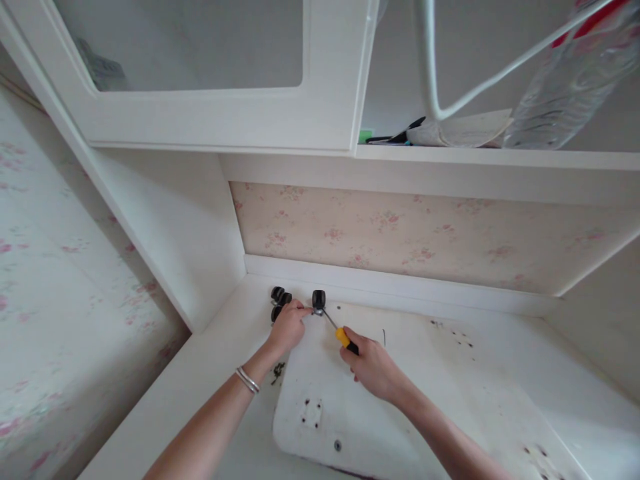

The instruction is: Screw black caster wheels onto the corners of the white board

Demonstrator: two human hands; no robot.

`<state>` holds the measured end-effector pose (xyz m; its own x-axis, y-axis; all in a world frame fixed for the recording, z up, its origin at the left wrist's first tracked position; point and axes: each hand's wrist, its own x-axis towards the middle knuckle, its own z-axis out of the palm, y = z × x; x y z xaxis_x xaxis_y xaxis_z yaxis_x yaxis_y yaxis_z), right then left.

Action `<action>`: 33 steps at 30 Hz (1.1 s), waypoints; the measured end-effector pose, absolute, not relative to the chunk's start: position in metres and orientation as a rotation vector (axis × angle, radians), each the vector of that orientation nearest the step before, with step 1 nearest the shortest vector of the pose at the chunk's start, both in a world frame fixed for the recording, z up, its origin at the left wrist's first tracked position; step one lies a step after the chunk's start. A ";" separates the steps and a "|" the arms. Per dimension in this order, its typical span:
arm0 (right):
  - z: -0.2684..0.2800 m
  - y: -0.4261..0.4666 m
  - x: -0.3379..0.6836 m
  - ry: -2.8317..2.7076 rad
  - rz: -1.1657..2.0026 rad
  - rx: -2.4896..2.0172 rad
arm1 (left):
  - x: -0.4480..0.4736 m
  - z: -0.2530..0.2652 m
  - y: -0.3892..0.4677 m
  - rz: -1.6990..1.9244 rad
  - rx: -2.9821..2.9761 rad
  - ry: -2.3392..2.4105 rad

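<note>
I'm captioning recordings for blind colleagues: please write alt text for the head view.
The right hand holds a yellow-and-black screwdriver to the base of a black caster on a white board; the left hand is at the same base. Similar black casters lie just to the left.

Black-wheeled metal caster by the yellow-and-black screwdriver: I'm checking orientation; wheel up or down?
Up: the caster shows its wheel above its silver base.

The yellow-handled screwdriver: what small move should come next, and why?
Probably a small turn of the screwdriver by the right hand: it reaches the black caster, where the left hand seems to be steadying things. Whether it sits in a screw is too small to tell.
</note>
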<state>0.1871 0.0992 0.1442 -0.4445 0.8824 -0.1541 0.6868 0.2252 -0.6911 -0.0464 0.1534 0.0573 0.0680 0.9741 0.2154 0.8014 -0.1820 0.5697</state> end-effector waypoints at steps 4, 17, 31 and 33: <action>0.143 0.105 0.192 -2.244 1.063 -1.467 | -0.047 0.053 0.157 0.842 1.939 1.780; 0.136 0.110 0.197 -2.202 1.163 -1.440 | -0.050 0.063 0.151 0.897 1.796 1.860; 0.143 0.090 0.206 -2.119 1.200 -1.431 | -0.038 0.081 0.145 0.819 1.884 1.985; 0.141 0.091 0.206 -2.122 1.189 -1.444 | -0.035 0.084 0.145 0.800 1.863 2.034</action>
<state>0.2057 0.0908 0.1413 -0.4428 0.8767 -0.1878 0.6180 0.1466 -0.7724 -0.0349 0.1450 0.0835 -0.1375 0.9765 0.1662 0.8280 0.0212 0.5603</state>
